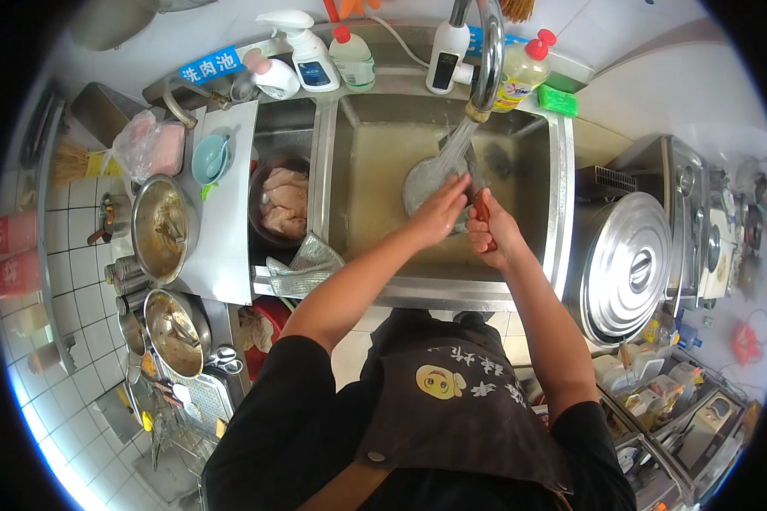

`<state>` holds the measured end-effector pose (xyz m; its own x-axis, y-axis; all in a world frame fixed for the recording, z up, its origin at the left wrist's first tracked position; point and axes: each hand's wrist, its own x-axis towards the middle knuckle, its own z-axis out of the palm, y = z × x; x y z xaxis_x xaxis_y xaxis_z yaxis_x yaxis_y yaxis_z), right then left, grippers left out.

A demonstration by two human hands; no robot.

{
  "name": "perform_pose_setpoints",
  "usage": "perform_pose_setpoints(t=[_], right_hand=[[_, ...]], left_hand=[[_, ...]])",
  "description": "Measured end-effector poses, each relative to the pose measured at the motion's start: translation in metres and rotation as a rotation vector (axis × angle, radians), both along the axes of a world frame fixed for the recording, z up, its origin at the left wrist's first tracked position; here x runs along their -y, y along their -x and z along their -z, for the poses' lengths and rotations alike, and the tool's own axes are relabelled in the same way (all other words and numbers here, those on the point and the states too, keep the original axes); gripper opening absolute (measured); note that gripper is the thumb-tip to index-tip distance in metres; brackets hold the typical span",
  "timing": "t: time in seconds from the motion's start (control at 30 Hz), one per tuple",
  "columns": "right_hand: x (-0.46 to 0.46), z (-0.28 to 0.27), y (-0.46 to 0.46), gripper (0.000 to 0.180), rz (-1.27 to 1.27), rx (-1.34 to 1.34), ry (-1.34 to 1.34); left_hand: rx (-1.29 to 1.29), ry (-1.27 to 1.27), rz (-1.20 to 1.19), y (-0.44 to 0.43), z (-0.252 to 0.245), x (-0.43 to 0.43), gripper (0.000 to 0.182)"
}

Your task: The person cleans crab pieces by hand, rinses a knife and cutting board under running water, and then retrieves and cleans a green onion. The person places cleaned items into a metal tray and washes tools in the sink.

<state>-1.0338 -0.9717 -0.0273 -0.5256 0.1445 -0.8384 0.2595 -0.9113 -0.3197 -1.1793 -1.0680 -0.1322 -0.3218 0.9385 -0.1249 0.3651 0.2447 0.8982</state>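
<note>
Over the sink basin (377, 255), my right hand (497, 228) grips the orange-brown handle (483, 214) of a knife. Its dark, broad blade (470, 160) points away from me, under the running faucet (486, 83). My left hand (440, 214) holds its fingers straight beside the blade; whether they touch it is hard to see. Water (457, 150) spreads as it falls past the blade. Below my left fingers is a round, pale vessel (420, 184), partly hidden. Cloudy water covers the bottom of the basin.
Left of the basin, a dark bowl holds raw meat (286, 201), with a silvery cloth (303, 265) nearby. Bottles, including a spray bottle (313, 67), and a green sponge (557, 101) line the back ledge. A large lidded pot (633, 268) stands at right; steel bowls (142, 223) stand at left.
</note>
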Motion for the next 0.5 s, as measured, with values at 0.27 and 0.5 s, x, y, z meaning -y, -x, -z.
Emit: perform_pose_setpoints(t=[0.27,0.5], right_hand=[[-0.003,-0.002,0.007,0.049,-0.053,-0.026,0.053],[-0.004,-0.001,0.008,0.051,-0.089,-0.048,0.122]], left_hand=[[0.137,-0.030,0.004,-0.003,0.000,0.005,0.053],[0.202,0.154,-0.079,0.031,-0.022,0.003,0.055]])
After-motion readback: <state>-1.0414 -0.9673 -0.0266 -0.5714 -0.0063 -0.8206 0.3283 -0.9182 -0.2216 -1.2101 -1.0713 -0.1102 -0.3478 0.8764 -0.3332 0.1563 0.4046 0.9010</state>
